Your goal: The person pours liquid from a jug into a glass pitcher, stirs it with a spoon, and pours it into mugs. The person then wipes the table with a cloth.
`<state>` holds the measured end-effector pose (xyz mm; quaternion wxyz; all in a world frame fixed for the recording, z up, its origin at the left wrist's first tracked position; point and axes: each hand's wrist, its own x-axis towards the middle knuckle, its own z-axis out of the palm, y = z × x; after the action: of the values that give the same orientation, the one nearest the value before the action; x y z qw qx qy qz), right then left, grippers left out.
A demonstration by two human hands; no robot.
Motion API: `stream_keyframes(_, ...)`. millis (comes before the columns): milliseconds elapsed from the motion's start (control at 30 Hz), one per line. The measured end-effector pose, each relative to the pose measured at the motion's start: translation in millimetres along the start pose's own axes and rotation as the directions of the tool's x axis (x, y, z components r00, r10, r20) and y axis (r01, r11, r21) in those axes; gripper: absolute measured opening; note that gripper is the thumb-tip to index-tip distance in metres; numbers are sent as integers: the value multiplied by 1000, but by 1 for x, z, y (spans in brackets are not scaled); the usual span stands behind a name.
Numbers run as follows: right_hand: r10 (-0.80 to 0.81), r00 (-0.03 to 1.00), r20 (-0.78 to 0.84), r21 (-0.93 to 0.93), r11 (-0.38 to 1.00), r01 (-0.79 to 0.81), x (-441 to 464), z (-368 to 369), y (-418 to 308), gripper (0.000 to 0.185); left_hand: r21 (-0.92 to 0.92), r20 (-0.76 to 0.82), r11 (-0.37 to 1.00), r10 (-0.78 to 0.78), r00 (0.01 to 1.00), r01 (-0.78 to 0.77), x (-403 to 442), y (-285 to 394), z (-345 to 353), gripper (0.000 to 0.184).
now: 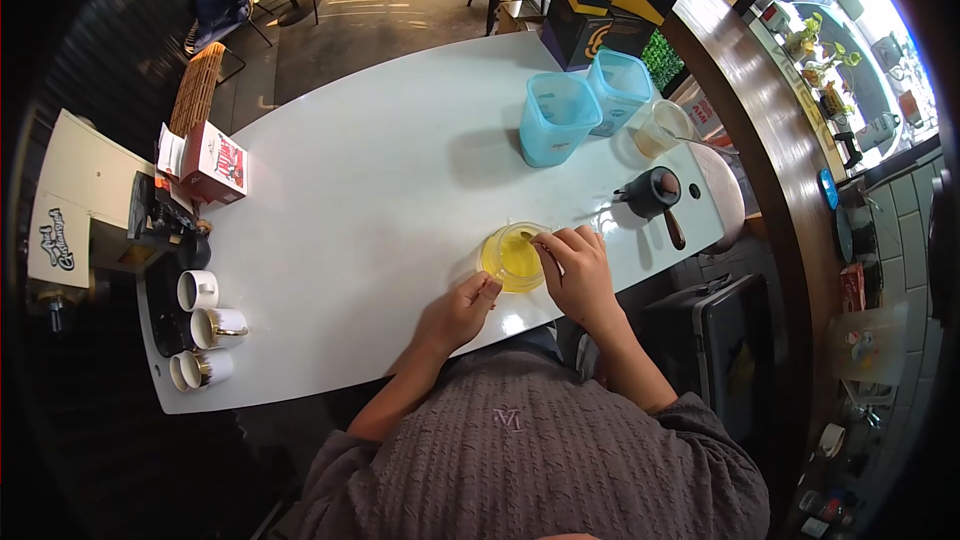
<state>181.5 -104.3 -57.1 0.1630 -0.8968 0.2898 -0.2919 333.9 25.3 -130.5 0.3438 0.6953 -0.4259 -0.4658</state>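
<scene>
A clear round bowl with yellow liquid (513,262) stands near the front edge of the white table. My right hand (578,270) is over the bowl's right side, its fingers pinched on a spoon (529,237) whose lower part is inside the bowl. At the bowl's lower left is my left hand (466,312), fingers curled closed beside the rim. Whether it grips the bowl or something small is hidden.
Two blue containers (557,122) and a clear cup (662,130) stand behind to the right, near a black pot (652,192) with a wooden handle. White mugs (218,328) and a red-and-white box (215,164) are at the left. Dark boxes (598,35) sit at the back.
</scene>
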Motion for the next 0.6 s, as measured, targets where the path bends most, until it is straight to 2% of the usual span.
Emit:
stream_keyframes(67,7,1000,12,19,1000,-7,1,1,2,11,-35,-16,998,43,999,-43,2,-4,2,44)
stream_keyframes(167,23,999,40,73,997,-25,1,0,3,12,-27,-22,999,32,999,-32,2,-2,2,43)
stream_keyframes(233,31,993,116,133,990,-46,0,0,2,11,-30,-26,999,33,999,-34,2,-3,2,43)
stream_keyframes(367,12,989,150,151,988,-35,0,0,1,10,-54,-19,998,36,999,-37,4,-9,4,42)
stream_keyframes(433,-5,988,153,24,1000,2,2,-1,0,9,-87,-24,994,69,997,-71,6,-14,7,42)
stream_keyframes(467,-2,988,152,23,1000,-2,4,-2,-1,9,-120,-33,987,104,994,-107,7,-16,7,42)
stream_keyframes(533,6,991,131,-106,994,8,8,-4,-3,8,-145,-15,985,94,995,-95,6,-14,6,42)
stream_keyframes(600,-1,996,87,-106,994,10,9,-2,-3,8,-172,1,982,83,997,-81,6,-13,7,42)
